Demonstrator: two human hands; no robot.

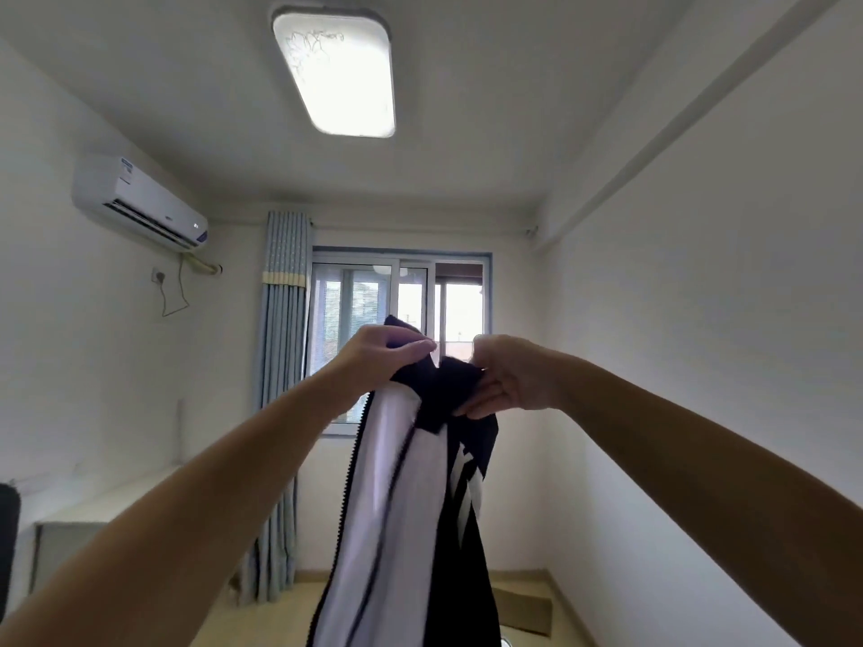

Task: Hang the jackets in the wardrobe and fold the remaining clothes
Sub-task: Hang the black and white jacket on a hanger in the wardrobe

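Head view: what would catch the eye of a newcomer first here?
A black and white jacket hangs mid-frame, held up by its dark collar between the left hand and the right hand. Behind it is a window; on the ceiling, a lit lamp.

Open air L & R of raised hands [448, 371]; hanging jacket [411, 506] blocking centre below.

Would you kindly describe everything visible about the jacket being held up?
The jacket is black and white, of smooth-looking fabric, with a dark zipper running down one open front edge and white markings on a black panel. It hangs lengthwise in the air before the window, its lower end out of view. Both hands pinch its black collar: the left hand and the right hand, close together. No hanger shows.
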